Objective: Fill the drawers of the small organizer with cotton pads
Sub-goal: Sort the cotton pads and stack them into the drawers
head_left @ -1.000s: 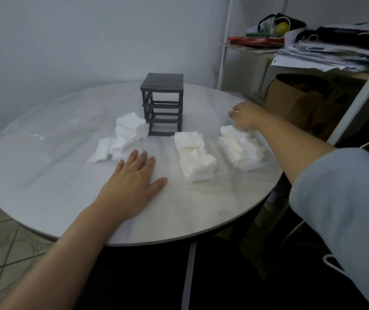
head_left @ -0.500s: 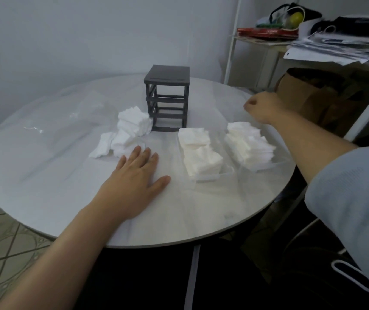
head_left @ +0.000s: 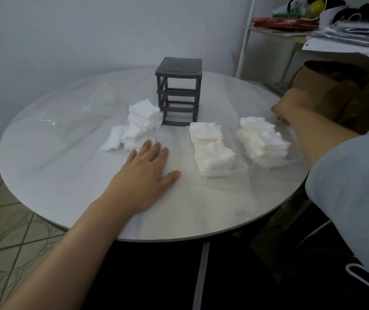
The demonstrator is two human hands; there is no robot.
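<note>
A round white table point(head_left: 67, 175) stands by a pale wall, over a floor of patterned tiles point(head_left: 0, 231). At the back of the table is the small organizer point(head_left: 179, 70). It is a dark grey frame that stands upright, and its slots are bare, with no drawers in them.

A loose pile of cotton pads point(head_left: 144, 118) lies on the table to the left of the frame and touches its bottom corner. A few pads have slid out flat toward the front. A see-through plastic bag point(head_left: 85, 101) lies further left.

Two clear drawers sit on the table in front of the frame, side by side. The near drawer point(head_left: 223, 173) is heaped with white pads. The far drawer point(head_left: 277, 165), on the right, is heaped with pads too.

The left hand point(head_left: 147, 175) lies flat on the table with its fingers straight, just in front of the loose pile. It holds nothing.

The right hand point(head_left: 291, 104) is at the back end of the far drawer with its fingers curled. It is blurry, so I cannot tell if it holds the drawer or not.

Behind it are a brown box point(head_left: 326, 92) and a shelf point(head_left: 279, 32) with papers point(head_left: 346, 39)
</note>
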